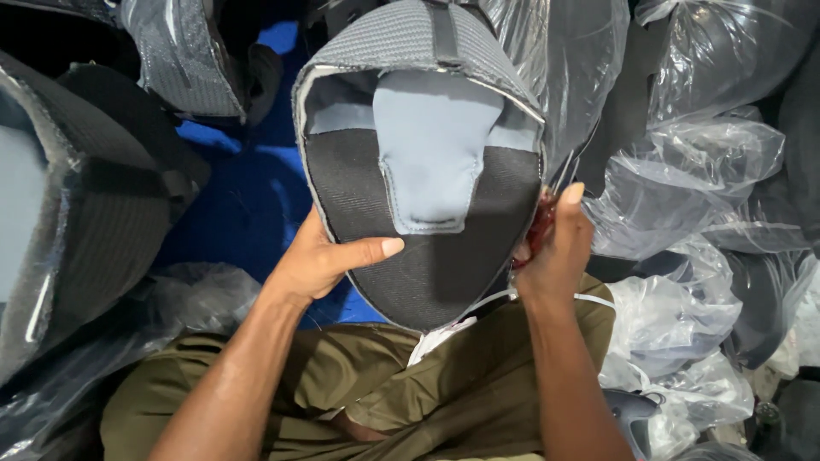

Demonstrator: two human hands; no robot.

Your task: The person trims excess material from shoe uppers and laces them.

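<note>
A large shaped fabric piece (427, 248), black mesh below, grey textured fabric above, with a light grey padded tongue-like flap (431, 145) stitched in its middle, stands upright over my lap. My left hand (320, 260) grips its lower left edge, thumb lying across the black mesh. My right hand (559, 248) is closed at the piece's right edge, holding a small red-handled tool (538, 224) whose thin metal tip (565, 171) points up along the seam. A white cord (478, 303) hangs below.
Similar grey and black fabric pieces (77, 196) lie stacked at the left and top left (184, 55). Clear plastic bags (683, 188) holding dark items pile up on the right. Blue sheeting (248, 188) covers the floor between. My olive trousers (384, 376) fill the bottom.
</note>
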